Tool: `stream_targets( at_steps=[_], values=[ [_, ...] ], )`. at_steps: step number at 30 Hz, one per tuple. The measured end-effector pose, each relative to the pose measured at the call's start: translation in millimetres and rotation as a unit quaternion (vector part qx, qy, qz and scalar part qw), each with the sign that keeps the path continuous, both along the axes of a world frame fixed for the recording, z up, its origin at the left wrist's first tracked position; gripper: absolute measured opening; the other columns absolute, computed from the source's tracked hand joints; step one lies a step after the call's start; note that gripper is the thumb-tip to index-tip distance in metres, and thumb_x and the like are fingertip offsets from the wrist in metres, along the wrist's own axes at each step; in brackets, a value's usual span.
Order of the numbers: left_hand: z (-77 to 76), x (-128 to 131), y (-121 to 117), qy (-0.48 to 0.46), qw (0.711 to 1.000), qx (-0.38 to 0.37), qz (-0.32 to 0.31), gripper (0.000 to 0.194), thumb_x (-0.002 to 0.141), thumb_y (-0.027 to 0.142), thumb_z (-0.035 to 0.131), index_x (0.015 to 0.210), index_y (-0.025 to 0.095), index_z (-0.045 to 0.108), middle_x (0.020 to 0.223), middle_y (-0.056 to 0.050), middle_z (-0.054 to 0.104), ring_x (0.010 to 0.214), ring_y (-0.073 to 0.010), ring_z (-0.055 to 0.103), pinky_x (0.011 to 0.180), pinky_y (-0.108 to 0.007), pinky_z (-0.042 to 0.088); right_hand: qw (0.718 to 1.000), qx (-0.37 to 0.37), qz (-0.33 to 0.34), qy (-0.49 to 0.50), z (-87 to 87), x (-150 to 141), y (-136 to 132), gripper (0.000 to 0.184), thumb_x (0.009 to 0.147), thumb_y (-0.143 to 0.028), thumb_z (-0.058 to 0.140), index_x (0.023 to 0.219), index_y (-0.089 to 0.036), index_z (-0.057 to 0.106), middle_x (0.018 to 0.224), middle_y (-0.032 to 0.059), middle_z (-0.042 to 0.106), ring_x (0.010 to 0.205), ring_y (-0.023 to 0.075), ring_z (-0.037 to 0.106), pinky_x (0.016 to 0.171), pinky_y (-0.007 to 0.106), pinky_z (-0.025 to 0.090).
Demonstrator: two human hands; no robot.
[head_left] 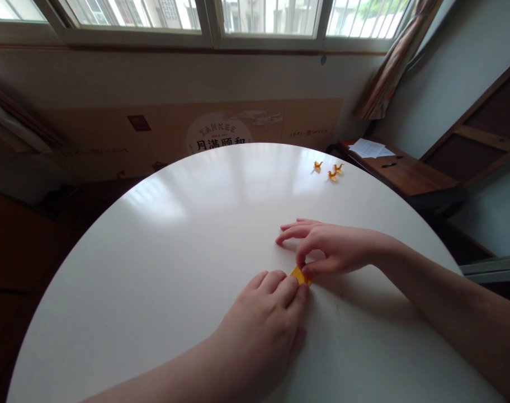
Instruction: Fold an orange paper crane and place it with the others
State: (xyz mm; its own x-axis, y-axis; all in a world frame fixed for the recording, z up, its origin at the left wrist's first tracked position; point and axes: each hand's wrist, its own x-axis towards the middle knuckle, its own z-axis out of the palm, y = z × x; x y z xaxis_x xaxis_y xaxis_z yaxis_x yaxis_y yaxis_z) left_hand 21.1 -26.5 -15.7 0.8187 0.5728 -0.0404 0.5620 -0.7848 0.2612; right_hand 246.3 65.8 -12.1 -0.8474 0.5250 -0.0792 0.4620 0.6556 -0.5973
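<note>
A small piece of folded yellow paper (298,275) lies on the white round table (188,252), between my two hands. My left hand (269,313) is closed over its near left side, fingers curled down and partly hiding it. From the right, my right hand (326,246) pinches the paper's far right edge between thumb and index finger, while its other fingers stretch out to the left. Much of the paper is covered by fingers, so its full shape is hidden. Near the far right edge of the table stand three small yellow folded paper birds (332,176).
Beyond the table on the right is a brown wooden desk (418,176) with white paper sheets (370,148) on it. A printed cardboard panel (163,129) stands against the wall under the windows (272,17). A curtain (391,73) hangs at the right.
</note>
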Motion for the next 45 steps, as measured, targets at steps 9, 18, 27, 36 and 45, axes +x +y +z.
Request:
stream_targets(
  at_steps=[9,18,27,36,45],
  values=[
    [0.9,-0.3,0.3,-0.006,1.000,-0.010,0.001,0.045,0.092,0.026,0.050,0.136,0.015,0.049,0.124,-0.009,0.061,0.111,-0.0294,0.052,0.099,-0.049,0.046,0.997,-0.025,0.029,-0.067,8.6,2.5,3.0,0.017,0.087,-0.033,0.064,0.094,-0.027,0.078,0.153,-0.0005,0.041,0.149,0.0299,0.022,0.123,0.054,0.007],
    [1.5,-0.2,1.9,-0.019,1.000,-0.014,0.006,0.044,0.088,0.021,0.053,0.132,0.016,0.052,0.125,-0.009,0.063,0.113,-0.0294,0.055,0.099,-0.048,0.047,0.994,-0.040,0.027,-0.094,14.1,2.5,-0.9,0.017,0.085,-0.037,0.066,0.093,-0.028,0.079,0.157,-0.0017,0.034,0.151,0.0307,0.015,0.122,0.054,0.006],
    [1.1,-0.4,0.9,-0.008,1.000,-0.021,0.003,0.044,0.093,0.026,0.047,0.135,0.015,0.052,0.126,-0.009,0.061,0.116,-0.0290,0.052,0.102,-0.049,0.045,0.994,-0.037,0.036,-0.100,12.9,3.4,-1.9,0.018,0.087,-0.040,0.065,0.096,-0.031,0.079,0.158,-0.0032,0.032,0.151,0.0295,0.013,0.122,0.054,0.005],
    [1.5,-2.0,2.7,-0.006,1.000,-0.019,-0.008,0.046,0.095,0.029,0.043,0.139,0.015,0.051,0.136,-0.009,0.058,0.122,-0.0300,0.049,0.104,-0.050,0.043,0.994,-0.033,0.031,-0.101,11.8,3.2,-2.4,0.018,0.086,-0.041,0.066,0.093,-0.029,0.079,0.158,-0.0021,0.032,0.151,0.0305,0.015,0.122,0.055,0.007],
    [1.7,-0.6,3.3,-0.007,0.999,-0.031,0.002,0.049,0.093,0.026,0.048,0.141,0.021,0.047,0.133,-0.006,0.059,0.120,-0.0302,0.051,0.101,-0.051,0.043,0.995,-0.039,0.024,-0.088,10.4,3.3,-2.8,0.018,0.086,-0.036,0.065,0.091,-0.027,0.079,0.156,-0.0013,0.035,0.150,0.0304,0.017,0.123,0.053,0.007]
  ],
)
